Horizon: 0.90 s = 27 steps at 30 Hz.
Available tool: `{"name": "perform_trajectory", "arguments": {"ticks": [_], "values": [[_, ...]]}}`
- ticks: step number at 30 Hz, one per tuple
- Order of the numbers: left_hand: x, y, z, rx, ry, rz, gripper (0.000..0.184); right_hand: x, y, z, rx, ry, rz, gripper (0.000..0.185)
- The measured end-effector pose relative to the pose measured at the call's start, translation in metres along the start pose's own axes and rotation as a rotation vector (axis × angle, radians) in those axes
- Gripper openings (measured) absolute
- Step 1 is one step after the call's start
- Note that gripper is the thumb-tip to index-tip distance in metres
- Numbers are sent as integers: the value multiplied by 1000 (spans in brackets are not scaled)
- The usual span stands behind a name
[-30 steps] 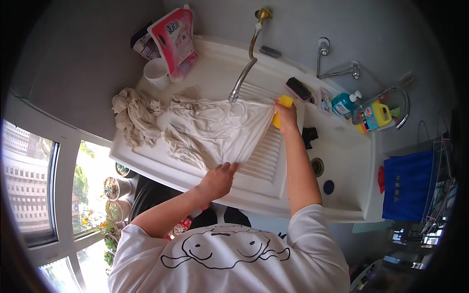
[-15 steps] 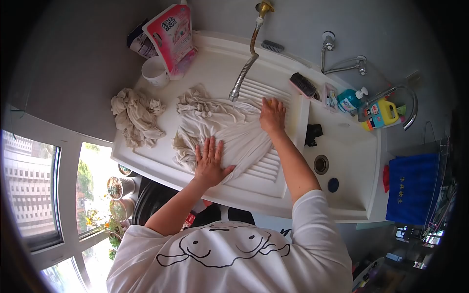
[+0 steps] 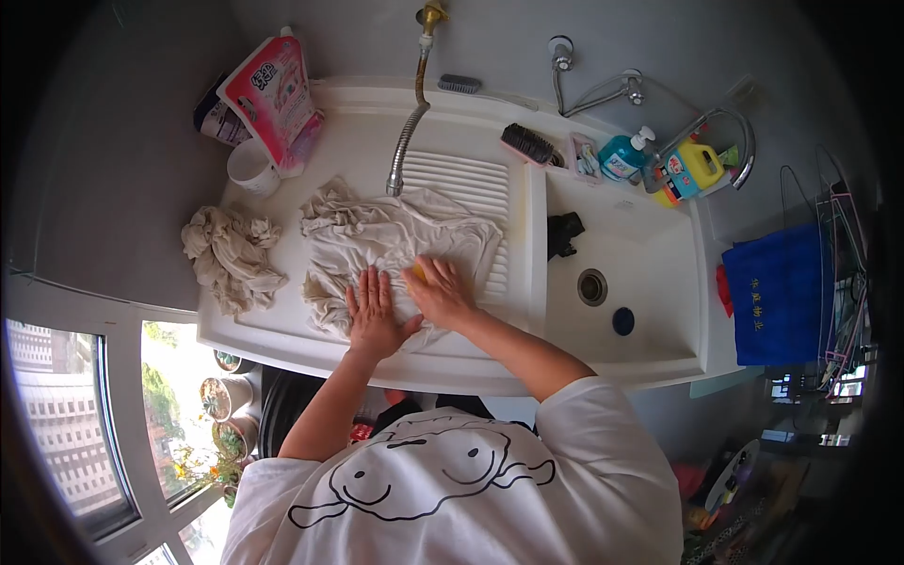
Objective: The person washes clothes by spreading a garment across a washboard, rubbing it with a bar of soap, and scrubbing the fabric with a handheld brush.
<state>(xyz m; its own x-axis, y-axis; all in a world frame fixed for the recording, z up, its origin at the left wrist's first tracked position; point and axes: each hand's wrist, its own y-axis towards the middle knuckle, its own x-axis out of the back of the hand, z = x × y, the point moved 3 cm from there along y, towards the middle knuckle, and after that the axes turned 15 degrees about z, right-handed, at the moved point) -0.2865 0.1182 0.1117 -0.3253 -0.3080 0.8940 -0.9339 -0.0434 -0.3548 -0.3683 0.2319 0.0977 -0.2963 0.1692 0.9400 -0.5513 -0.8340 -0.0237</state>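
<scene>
Daylight's pouring in through the window (image 3: 165, 405) at lower left, and the panes are pretty blown out, pale glare with the greenery washed out. The sink (image 3: 650, 311) gets decent soft light, but the grey wall (image 3: 113, 141) stays kinda dim. Faint soft shadows in the cloth (image 3: 377, 235) folds. Heavy fisheye too: edges bend and fade to black corners. Middle's reasonably sharp, lower right is dark and murky.

Head-mounted view, directed forward and down from above the wearer's printed white T-shirt (image 3: 452, 499). The washbasin counter (image 3: 367, 141) spans the middle.
</scene>
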Motion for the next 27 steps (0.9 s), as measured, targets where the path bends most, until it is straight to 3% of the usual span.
{"name": "perform_trajectory", "arguments": {"ticks": [2, 4, 6, 9, 10, 12, 14, 15, 16, 17, 18, 19, 22, 24, 27], "values": [[-1, 1, 0, -20, -5, -26, 95, 32, -12, -32, -18, -70, -123, 34], [1, 0, -1, -6, -4, -31, 94, 53, -5, -93, -363, -35, -313, 35], [-2, 0, 0, -4, 8, -44, 94, 47, -4, -116, -543, -26, -420, 33], [-5, 3, 3, -6, 27, -54, 95, 12, -11, -24, -114, -34, -226, 37], [-6, 4, 4, -12, 37, -55, 94, -4, -17, 0, 154, -29, -164, 45], [-5, 2, 2, -14, 54, -56, 93, 20, -12, -8, 137, 63, -198, 44], [3, 2, -1, -7, -8, -105, 86, 31, 7, -46, -82, 81, -129, 51], [6, 0, 0, -74, -45, -238, 72, 34, 17, -62, -206, 57, -201, 54], [10, 3, 0, -113, -60, -401, 45, 44, 27, -69, -328, 36, -277, 57], [11, 10, 4, -94, -72, -396, 32, 49, 37, -68, -309, 43, -288, 57], [14, 17, 6, -78, -88, -389, 20, 59, 43, -68, -438, 156, -194, 54], [25, 20, 2, -69, -86, -398, 20, 61, 46, -70, -569, 266, -89, 50], [53, 14, -19, -143, -179, -608, 12, 56, 63, -71, -513, 224, 113, 50], [62, 3, -40, -406, -161, -661, 8, 66, 57, -86, -557, 352, -116, 40], [22, -20, -78, -726, -74, -287, 16, 104, 1, -120, -753, 507, -625, 29]]}}
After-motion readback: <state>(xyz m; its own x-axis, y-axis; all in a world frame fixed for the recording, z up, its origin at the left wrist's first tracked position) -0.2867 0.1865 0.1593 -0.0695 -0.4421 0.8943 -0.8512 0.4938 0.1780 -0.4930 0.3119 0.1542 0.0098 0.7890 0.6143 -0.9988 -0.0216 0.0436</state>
